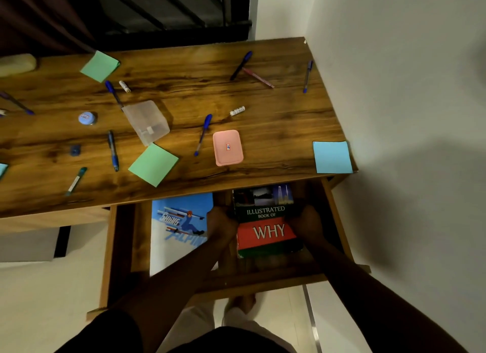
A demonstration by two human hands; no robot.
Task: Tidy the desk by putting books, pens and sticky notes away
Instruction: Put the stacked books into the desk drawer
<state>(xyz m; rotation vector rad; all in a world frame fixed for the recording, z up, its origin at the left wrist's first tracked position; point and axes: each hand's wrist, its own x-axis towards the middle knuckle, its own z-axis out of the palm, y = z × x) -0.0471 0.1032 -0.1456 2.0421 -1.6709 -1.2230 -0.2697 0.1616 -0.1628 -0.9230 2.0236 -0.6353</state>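
**A:** Forearms are reaching in from the near edge; left hand [222, 222] and right hand [306, 222] are clamping the hardback book [268, 229] from its two sides, fingers curled over the edges, inside the open drawer [339, 221].

**B:** Book's position?

**A:** Sitting in the drawer's right part, between the palms, far end tucked under the desk [184, 89] lip. Whether it is resting on the drawer floor — cannot tell.

**B:** Doing it well?

**A:** Judging: keeping it level, lowering flat, sliding fingers out sideways so nothing pinches; squaring it to the right wall.

**B:** Anything readable?

**A:** Cover is reading "ILLUSTRATED BOOK OF WHY". Just left of the left hand, a blue book [181, 229] is showing "SKIING" and part of "ALPIN". Beyond the grip, up on the desk, a pink box [227, 147] is carrying a small label, too small to read. Pens and sticky notes are still lying scattered there.
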